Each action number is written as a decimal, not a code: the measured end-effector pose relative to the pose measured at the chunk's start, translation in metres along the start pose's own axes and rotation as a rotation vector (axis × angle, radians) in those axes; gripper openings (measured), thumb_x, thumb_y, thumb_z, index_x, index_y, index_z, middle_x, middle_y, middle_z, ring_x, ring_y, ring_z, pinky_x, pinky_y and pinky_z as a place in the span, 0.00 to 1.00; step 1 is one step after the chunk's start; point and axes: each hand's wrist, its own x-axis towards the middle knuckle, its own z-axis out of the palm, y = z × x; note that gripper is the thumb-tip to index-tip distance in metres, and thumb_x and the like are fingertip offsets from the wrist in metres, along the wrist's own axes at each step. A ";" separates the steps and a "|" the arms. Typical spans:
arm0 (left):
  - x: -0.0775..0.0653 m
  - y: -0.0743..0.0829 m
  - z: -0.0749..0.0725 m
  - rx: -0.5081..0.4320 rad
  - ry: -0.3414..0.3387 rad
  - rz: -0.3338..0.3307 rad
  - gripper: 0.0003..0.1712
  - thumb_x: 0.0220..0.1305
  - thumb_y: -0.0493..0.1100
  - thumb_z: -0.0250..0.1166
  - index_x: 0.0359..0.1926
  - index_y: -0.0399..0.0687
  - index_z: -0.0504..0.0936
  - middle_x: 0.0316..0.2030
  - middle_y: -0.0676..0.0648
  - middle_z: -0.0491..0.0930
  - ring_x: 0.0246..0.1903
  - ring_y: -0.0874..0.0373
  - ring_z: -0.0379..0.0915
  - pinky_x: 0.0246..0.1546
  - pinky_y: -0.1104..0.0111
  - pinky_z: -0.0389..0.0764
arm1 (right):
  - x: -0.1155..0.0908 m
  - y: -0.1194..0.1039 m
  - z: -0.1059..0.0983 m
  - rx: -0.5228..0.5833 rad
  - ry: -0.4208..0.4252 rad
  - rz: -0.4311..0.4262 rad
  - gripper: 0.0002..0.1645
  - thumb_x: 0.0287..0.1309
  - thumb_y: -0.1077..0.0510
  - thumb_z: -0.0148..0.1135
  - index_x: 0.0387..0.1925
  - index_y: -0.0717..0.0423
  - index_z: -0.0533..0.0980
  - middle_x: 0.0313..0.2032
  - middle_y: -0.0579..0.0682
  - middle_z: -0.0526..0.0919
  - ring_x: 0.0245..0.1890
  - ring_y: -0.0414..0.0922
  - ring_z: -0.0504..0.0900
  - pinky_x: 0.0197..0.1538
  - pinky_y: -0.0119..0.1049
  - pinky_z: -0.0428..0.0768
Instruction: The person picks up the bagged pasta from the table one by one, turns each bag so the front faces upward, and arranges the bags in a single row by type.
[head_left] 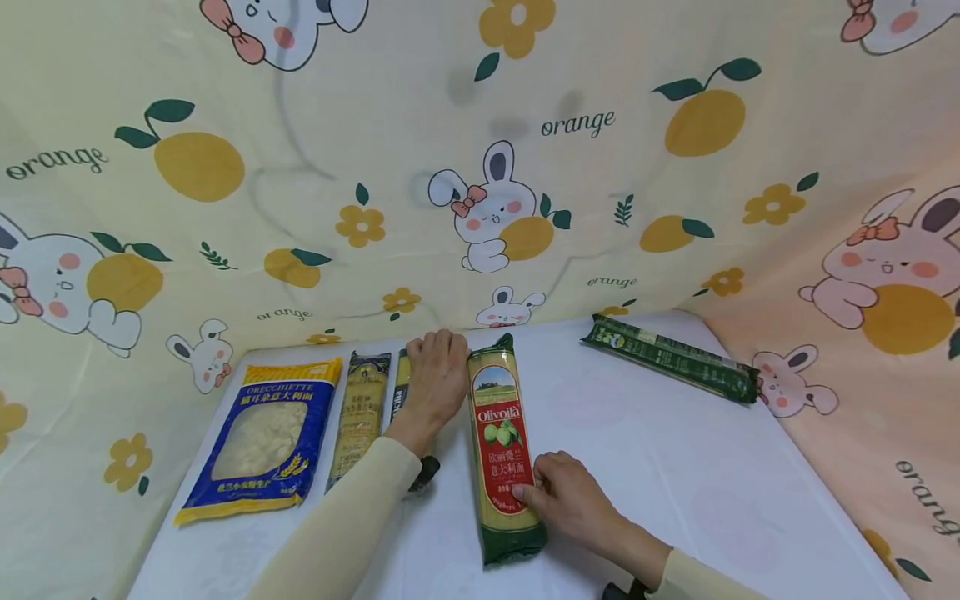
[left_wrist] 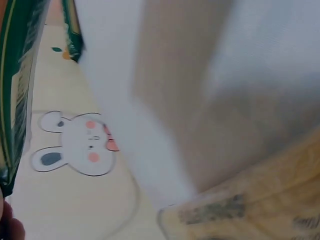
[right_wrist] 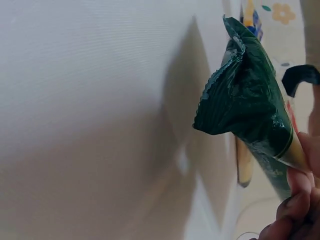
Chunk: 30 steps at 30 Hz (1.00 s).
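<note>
A green and yellow spaghetti packet [head_left: 501, 450] with a red Olivoilà label is held raised above the white table, its shadow showing in the right wrist view. My right hand [head_left: 581, 500] grips its lower right edge, thumb on the front and fingers curled behind; the green crimped end [right_wrist: 245, 95] hangs beyond the fingers. My left hand [head_left: 438, 375] holds its upper left edge, though the fingertips are partly hidden. Behind the left hand lies a dark blue and yellow pasta packet [head_left: 401, 379], mostly covered by that hand and wrist.
To the left lie a slim tan pasta packet [head_left: 362, 408] and a wide blue and yellow orecchiette bag [head_left: 262, 442]. A dark green packet [head_left: 671, 357] rests at the back right of the white table [head_left: 675, 483]. Printed cloth [head_left: 600, 192] hangs behind and beside it.
</note>
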 end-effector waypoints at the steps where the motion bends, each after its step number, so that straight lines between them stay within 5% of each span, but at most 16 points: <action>1: -0.001 -0.001 0.002 0.015 -0.025 -0.006 0.16 0.84 0.45 0.47 0.40 0.42 0.75 0.37 0.43 0.75 0.39 0.45 0.70 0.49 0.49 0.68 | 0.000 -0.001 0.000 -0.011 0.002 -0.002 0.22 0.66 0.41 0.72 0.24 0.45 0.72 0.23 0.36 0.71 0.30 0.36 0.66 0.35 0.32 0.66; 18: -0.006 -0.009 0.030 0.230 -0.252 0.030 0.09 0.79 0.42 0.56 0.52 0.44 0.77 0.45 0.44 0.77 0.49 0.47 0.74 0.59 0.47 0.71 | 0.004 -0.004 0.008 -0.157 0.017 0.021 0.18 0.64 0.48 0.74 0.24 0.44 0.74 0.22 0.35 0.71 0.30 0.38 0.67 0.42 0.40 0.68; 25: -0.011 -0.009 0.035 0.202 -0.364 -0.060 0.13 0.79 0.43 0.59 0.54 0.40 0.80 0.49 0.40 0.80 0.51 0.45 0.73 0.56 0.48 0.78 | 0.005 -0.002 0.013 -0.199 -0.013 0.043 0.20 0.66 0.42 0.71 0.26 0.47 0.75 0.23 0.40 0.72 0.30 0.41 0.67 0.40 0.42 0.69; 30: -0.026 0.007 0.028 0.172 -0.467 -0.003 0.17 0.76 0.44 0.62 0.58 0.39 0.82 0.54 0.40 0.81 0.57 0.44 0.74 0.61 0.48 0.79 | -0.009 0.007 0.011 -0.453 0.036 -0.031 0.33 0.63 0.33 0.70 0.49 0.58 0.81 0.39 0.51 0.83 0.40 0.48 0.80 0.42 0.49 0.78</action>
